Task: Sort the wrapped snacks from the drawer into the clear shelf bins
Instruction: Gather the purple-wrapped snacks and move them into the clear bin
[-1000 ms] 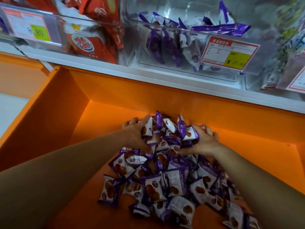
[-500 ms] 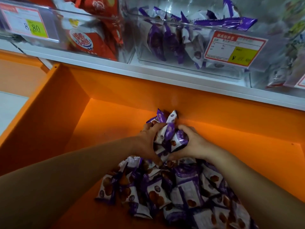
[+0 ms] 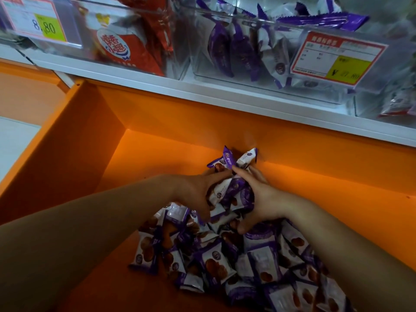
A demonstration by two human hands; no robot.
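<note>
A heap of purple-and-white wrapped snacks point(image 3: 236, 264) lies in the orange drawer point(image 3: 90, 158). My left hand point(image 3: 198, 194) and my right hand point(image 3: 263, 199) press together around a bunch of the same snacks point(image 3: 234, 190), held just above the heap; a few wrappers stick out above my fingertips. Above the drawer, a clear shelf bin point(image 3: 258, 64) holds more purple snacks behind a red-bordered price tag point(image 3: 337, 57).
A second clear bin point(image 3: 94, 50) at the upper left holds red packets behind an 8.80 price tag point(image 3: 40, 23). A white shelf edge point(image 3: 202, 95) runs between bins and drawer. Another bin point(image 3: 394, 104) shows at the far right. The drawer's left half is bare.
My hands have closed in from either side of the heap's top and gathered a bunch of snacks between them, lifting it slightly. The camera has moved closer.
</note>
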